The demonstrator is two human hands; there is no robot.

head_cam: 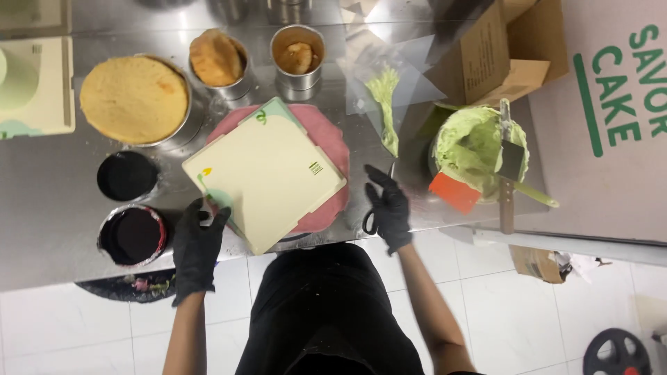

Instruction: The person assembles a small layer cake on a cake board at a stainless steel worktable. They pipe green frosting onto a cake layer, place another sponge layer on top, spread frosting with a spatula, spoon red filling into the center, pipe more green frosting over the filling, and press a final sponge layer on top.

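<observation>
Seen from the head camera: left hand (197,244) in a black glove, fingers spread and curled over the near corner of a cream square cake board (264,179), apparently steadying it rather than lifting it. Right hand (386,207), also gloved in black, closed loosely around black-handled scissors (375,208) at the table's front edge, blades pointing away from the body and mostly hidden behind the fingers. Cake board lying tilted, corner-on, atop a pink round turntable (332,146), placed centrally on the steel worktable (48,187) within easy reach of both hands. Round yellow sponge cake in its tin (133,98) set to the left rear, two smaller metal tins holding sponge pieces (217,59) (298,57) behind the board. Two round dark-filled tins (127,176) (132,235) at the left front, just beside the left hand. Green-filled piping bag (385,104) lying on clear film to the right of the turntable. Bowl of pale green cream (476,149) farther right, with a metal scraper (511,156) and an orange plastic scraper (455,192) resting in and against it, kept handy. Open brown cardboard box (500,55) behind the bowl.
</observation>
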